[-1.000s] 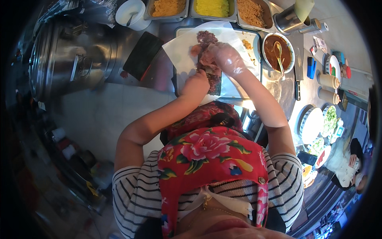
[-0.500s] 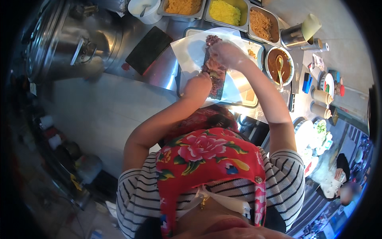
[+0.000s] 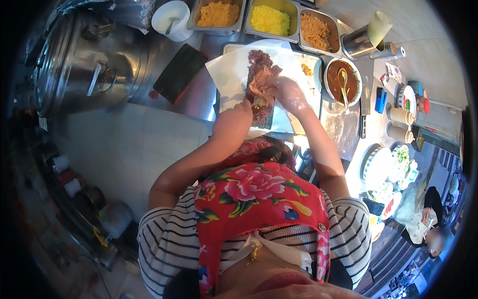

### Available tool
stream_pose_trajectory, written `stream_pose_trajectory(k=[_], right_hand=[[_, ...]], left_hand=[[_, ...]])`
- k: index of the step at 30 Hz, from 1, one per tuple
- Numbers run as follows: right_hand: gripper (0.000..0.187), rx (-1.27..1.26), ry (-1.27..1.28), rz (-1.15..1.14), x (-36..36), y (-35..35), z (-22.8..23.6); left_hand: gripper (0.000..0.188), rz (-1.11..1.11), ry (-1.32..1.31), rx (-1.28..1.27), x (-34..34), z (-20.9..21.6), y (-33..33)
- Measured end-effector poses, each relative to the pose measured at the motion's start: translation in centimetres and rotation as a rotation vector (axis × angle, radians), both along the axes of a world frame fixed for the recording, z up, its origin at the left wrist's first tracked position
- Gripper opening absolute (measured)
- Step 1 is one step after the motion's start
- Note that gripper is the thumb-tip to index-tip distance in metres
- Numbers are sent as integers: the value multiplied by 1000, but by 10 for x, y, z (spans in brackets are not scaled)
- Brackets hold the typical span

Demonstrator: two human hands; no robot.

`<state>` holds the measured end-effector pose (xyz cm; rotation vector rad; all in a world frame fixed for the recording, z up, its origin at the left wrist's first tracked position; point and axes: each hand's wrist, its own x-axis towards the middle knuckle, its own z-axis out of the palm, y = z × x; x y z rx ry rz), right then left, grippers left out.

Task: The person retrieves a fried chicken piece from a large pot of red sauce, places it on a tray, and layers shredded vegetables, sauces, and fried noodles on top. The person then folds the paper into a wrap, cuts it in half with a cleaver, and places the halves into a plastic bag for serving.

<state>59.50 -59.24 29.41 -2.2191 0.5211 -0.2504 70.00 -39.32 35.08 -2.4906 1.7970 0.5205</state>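
Note:
A strip of purple rice (image 3: 259, 61) lies on a dark sheet, seemingly seaweed, over white paper (image 3: 224, 70) on a pale, dark-rimmed board (image 3: 312, 61). Pinkish slices (image 3: 262, 83), perhaps ham, rest across the middle of the rice, with a small greenish-brown filling (image 3: 259, 102) nearer me. My right hand (image 3: 290, 94), in a clear plastic glove, has its bent fingertips at the right edge of the slices; whether it grips one is unclear. My left hand (image 3: 234, 123) is closed at the strip's left edge beside the greenish filling, its fingertips partly hidden.
Metal pans of orange shreds (image 3: 217, 15), yellow bits (image 3: 270, 20) and brownish floss (image 3: 314, 31) line the back. A bowl of brown sauce with a spoon (image 3: 343, 82) stands right, near a knife (image 3: 363, 126). At left are a dark block (image 3: 180, 73) and a large steel pot (image 3: 92, 65).
My right hand has drawn back toward me and to the right side of the strip, exposing more of the pinkish slices. My left hand stays at the left edge. The whole view has shifted slightly.

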Motion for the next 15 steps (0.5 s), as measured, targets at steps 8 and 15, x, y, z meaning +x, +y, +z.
stream_pose_trajectory(k=[8, 15], right_hand=[[20, -121, 37, -353, -54, 18, 6], [13, -158, 32, -264, -96, 76, 1]], left_hand=[[25, 194, -226, -525, 165, 22, -96], [29, 27, 115, -439, 237, -53, -172]])
